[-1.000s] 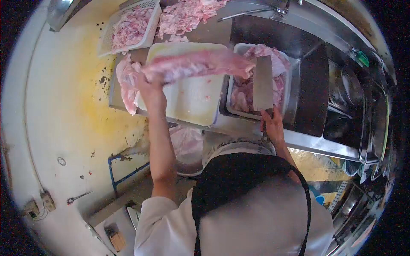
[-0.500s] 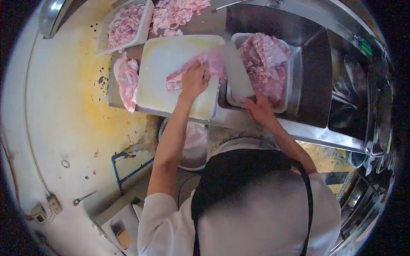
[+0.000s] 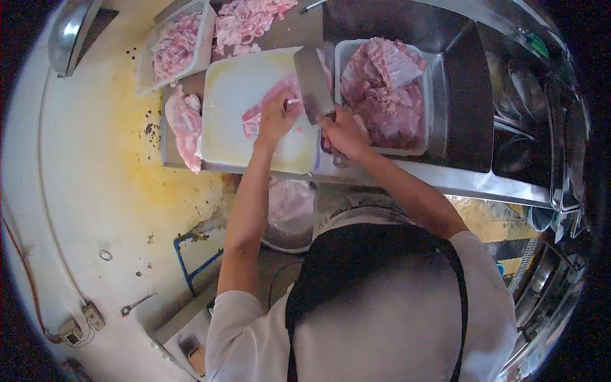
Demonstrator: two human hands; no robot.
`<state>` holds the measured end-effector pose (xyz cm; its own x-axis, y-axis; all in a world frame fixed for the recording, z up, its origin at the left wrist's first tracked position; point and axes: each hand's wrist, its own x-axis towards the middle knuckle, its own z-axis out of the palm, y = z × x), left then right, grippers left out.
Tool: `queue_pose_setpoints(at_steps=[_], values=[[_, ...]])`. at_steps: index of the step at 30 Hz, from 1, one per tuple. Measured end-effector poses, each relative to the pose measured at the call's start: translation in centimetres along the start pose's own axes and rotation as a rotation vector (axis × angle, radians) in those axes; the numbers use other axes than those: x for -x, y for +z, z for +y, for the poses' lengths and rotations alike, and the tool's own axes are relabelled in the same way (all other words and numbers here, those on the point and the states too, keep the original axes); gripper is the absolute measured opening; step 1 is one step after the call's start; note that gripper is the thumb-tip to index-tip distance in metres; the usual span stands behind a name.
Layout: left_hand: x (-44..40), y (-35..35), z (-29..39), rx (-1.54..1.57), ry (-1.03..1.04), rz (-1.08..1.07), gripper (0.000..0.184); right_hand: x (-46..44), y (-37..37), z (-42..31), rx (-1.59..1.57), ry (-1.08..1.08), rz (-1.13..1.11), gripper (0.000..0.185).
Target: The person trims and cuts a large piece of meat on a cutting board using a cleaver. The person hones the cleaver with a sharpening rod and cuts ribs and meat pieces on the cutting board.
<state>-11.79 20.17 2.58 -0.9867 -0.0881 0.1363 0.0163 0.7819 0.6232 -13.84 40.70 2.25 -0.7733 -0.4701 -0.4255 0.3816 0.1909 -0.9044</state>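
On the white cutting board (image 3: 226, 83) lies a long strip of raw pink meat (image 3: 252, 120), bone-like edges showing at its near end. My left hand (image 3: 279, 118) has its fingers curled around the strip; a small white bit shows at the fingertips. My right hand (image 3: 344, 132) grips the handle of a cleaver (image 3: 312, 83). Its broad blade is over the strip's right part, close beside my left fingers, and hides some of the meat. Whether the edge touches the meat I cannot tell.
Right of the board, a white tub (image 3: 428, 127) of large rib pieces sits in the metal sink (image 3: 461, 83). A long meat piece (image 3: 184, 124) lies left. Behind are a white basket (image 3: 207, 41) of cut meat and a meat pile (image 3: 248, 22). A metal bowl (image 3: 280, 245) with meat stands below.
The cleaver has swung left from the tub's edge to over the meat strip, and my right hand came with it. My left hand stays on the strip. The view has shifted slightly.
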Motion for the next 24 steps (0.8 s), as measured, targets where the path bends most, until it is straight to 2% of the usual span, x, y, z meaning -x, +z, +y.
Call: queue_pose_setpoints(at_steps=[3, 5, 8, 9, 12, 15, 18, 20, 21, 23, 24], values=[[0.2, 0.3, -0.5, 0.113, 0.015, 0.072, 0.014, 1.8, 1.7, 3.2, 0.109, -0.085, 0.062, 0.030], [0.3, 0.1, -0.8, 0.278, -0.095, 0.050, 0.009, 6.0, 1.1, 3.8, 0.104, -0.112, -0.042, 0.031], [0.9, -0.7, -2.6, 0.590, -0.274, 0.032, 0.005, 9.6, -0.5, 3.7, 0.025, 0.090, -0.130, 0.036], [1.0, -1.1, -2.0, 0.561, -0.284, 0.032, 0.006, 10.0, -0.9, 3.4, -0.013, 0.194, -0.145, 0.038], [0.7, -2.1, -0.1, 0.496, -0.306, 0.017, 0.007, 7.8, -0.6, 0.8, 0.021, -0.031, -0.123, 0.039], [0.9, -1.8, -0.7, 0.526, -0.337, -0.008, 0.004, 3.2, 1.6, 0.1, 0.176, -0.107, -0.025, 0.039], [1.0, -1.4, -1.5, 0.601, -0.355, -0.013, 0.004, 1.7, 4.9, 2.3, -0.063, -0.087, 0.052, 0.035], [1.2, -1.3, -2.2, 0.555, -0.326, 0.008, 0.004, 5.1, 4.8, 4.0, 0.187, -0.149, -0.028, 0.036], [1.2, -1.8, -2.0, 0.560, -0.375, 0.042, 0.004, 7.1, 4.4, 4.8, 0.313, -0.179, -0.068, 0.036], [1.5, -3.7, -1.9, 0.573, -0.475, 0.108, 0.004, 10.4, 1.6, 2.1, 0.141, 0.069, -0.245, 0.036], [1.7, -4.2, -2.6, 0.516, -0.451, 0.159, 0.006, 11.1, 0.5, 1.0, 0.055, 0.189, -0.331, 0.036]])
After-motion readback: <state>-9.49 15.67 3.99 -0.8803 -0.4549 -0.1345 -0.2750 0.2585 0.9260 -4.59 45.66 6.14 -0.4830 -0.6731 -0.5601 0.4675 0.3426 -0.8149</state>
